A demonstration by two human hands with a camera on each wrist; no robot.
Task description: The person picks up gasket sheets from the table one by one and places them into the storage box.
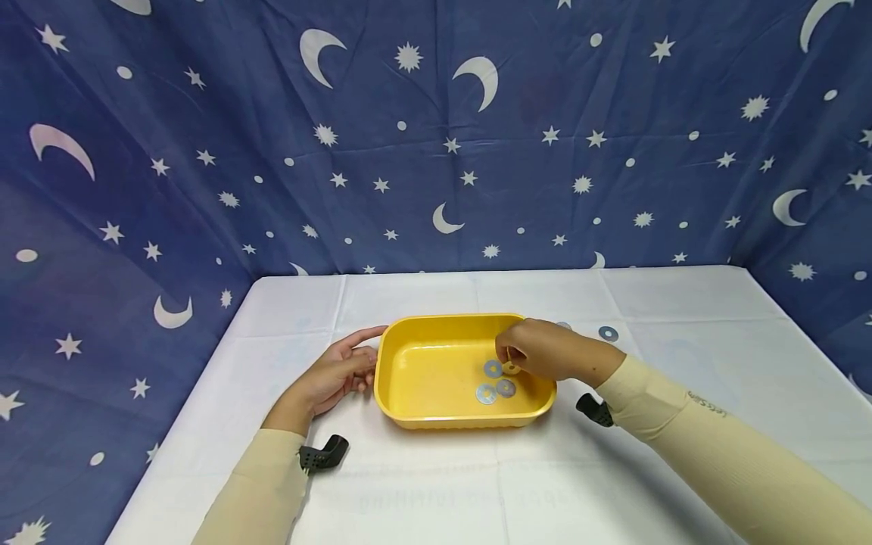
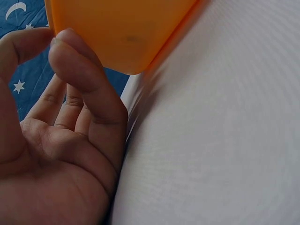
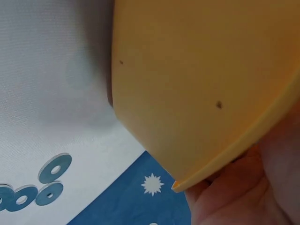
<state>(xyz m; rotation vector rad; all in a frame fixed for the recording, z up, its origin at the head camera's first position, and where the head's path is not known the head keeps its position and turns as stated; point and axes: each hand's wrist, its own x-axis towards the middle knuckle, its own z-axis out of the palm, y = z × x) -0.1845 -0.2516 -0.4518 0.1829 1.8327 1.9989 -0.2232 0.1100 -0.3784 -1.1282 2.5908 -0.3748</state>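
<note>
A yellow plastic tray (image 1: 429, 371) with rounded corners rests on the white cloth between both hands. My left hand (image 1: 338, 376) steadies its left end, index finger reaching to the rim and thumb beside the outer wall. The other left fingers are loosely bent. My right hand (image 1: 545, 348) reaches over the right rim with curled fingers, pinching a flat metal washer (image 1: 511, 368) that shows a yellowish tint under the fingertips. Several grey washers (image 1: 487, 393) lie on the tray floor beside it. In the right wrist view the tray wall (image 3: 197, 84) hides the fingertips.
Several more washers (image 3: 50, 193) lie on the table beyond the tray's right end; one washer (image 1: 608, 333) shows behind the right wrist. Black wrist mounts (image 1: 324, 454) hang from both sleeves. A blue curtain (image 1: 409, 151) with moons and stars borders the table.
</note>
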